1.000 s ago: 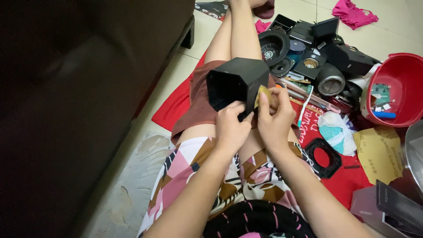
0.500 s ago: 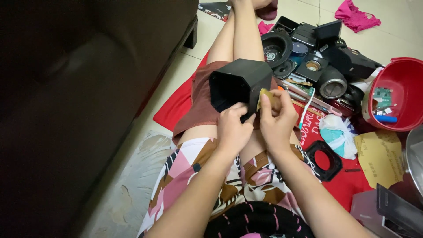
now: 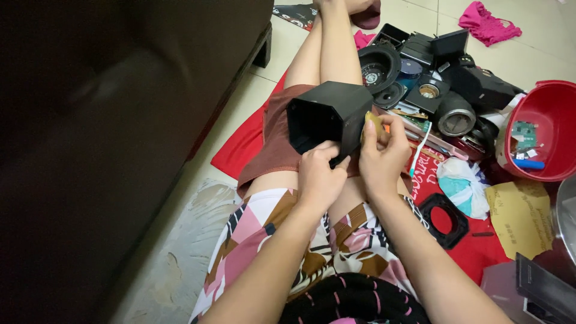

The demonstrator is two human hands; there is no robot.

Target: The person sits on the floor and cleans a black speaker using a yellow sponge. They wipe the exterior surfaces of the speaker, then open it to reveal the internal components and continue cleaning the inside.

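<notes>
Seemingly seated on the tiled floor with legs stretched out, the person holds a black, open-ended, box-like plastic housing [image 3: 329,117] over the lap, resting against the brown shorts [image 3: 271,147]. In the head view, the left hand [image 3: 321,180] is curled closed around the housing's lower near corner, thumb on its side wall and fingers tucked under the edge. The right hand [image 3: 384,157] is drawn nearly shut in a pinch at the housing's right side, thumb and fingertips pressed on a small yellowish piece [image 3: 373,123] with a spot of orange showing beside it; what that piece is cannot be told, as the fingers cover most of it.

To the right, on a red cloth [image 3: 246,144] spread over the floor, lies a heap of black speaker parts [image 3: 420,78], including round cones and a cylinder. A red plastic basin [image 3: 543,129] holding a green circuit board stands further right, with a white and teal crumpled bag [image 3: 462,183] and a square black frame [image 3: 445,219] nearer the knee. A dark sofa [image 3: 108,138] fills the left side.

Judging from the grip, the work at the housing's side goes best with the left hand bracing the box firmly against the thigh so it cannot twist, while the right keeps its pinch small and close to the wall, the open mouth turned away so the fingers stay in sight.
</notes>
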